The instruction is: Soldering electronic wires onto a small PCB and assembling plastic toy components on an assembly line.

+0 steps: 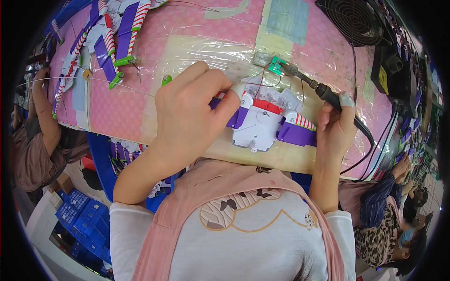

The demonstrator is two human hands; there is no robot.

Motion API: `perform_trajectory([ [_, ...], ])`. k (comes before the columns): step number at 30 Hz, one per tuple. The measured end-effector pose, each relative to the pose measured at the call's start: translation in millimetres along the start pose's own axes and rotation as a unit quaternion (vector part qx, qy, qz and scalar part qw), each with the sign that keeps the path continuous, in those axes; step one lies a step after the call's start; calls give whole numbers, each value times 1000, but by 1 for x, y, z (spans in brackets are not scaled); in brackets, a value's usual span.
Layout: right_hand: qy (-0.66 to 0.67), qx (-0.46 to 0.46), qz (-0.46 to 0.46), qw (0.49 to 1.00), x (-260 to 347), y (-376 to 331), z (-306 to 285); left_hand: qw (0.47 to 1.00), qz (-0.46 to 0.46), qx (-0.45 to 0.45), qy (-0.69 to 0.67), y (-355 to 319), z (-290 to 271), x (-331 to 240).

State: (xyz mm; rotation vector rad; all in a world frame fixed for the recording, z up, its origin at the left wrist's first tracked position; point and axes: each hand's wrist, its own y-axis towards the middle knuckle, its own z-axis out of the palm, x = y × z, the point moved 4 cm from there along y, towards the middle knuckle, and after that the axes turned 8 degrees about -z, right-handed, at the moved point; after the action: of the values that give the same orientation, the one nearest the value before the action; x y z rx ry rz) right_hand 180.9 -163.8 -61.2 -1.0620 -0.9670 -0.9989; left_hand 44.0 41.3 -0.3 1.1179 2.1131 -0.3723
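My right hand (335, 124) holds a soldering iron (326, 92), a white cover on one fingertip. The iron's tip is at a small green circuit board (277, 66) with thin wires on it. My left hand (197, 110) is closed in a pinch left of the board. A thin silvery solder wire (117, 83) runs into it from the left; its end at the fingertips is hard to make out. Between my hands lies a white toy body (255, 129) with a red strip (268, 107), purple flaps (296, 134) and red-striped parts. My left fingers partly cover its left side.
Several purple, green and striped toy assemblies (110, 44) lie at the far left. A black fan (351, 21) and an iron stand with yellow sponge (383, 82) stand at the far right. A blue bin (99, 159) sits below the left table edge. Other people work on both sides.
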Motion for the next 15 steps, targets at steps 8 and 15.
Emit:
perform_trajectory([
  [8, 27, -13, 12, 999, -2, -3, -3, 1000, 11, 29, 0, -4, -9, -1],
  [15, -11, 2, 7, 1000, -1, -3, 2, 1000, -8, 18, 0, -2, -5, 1],
])
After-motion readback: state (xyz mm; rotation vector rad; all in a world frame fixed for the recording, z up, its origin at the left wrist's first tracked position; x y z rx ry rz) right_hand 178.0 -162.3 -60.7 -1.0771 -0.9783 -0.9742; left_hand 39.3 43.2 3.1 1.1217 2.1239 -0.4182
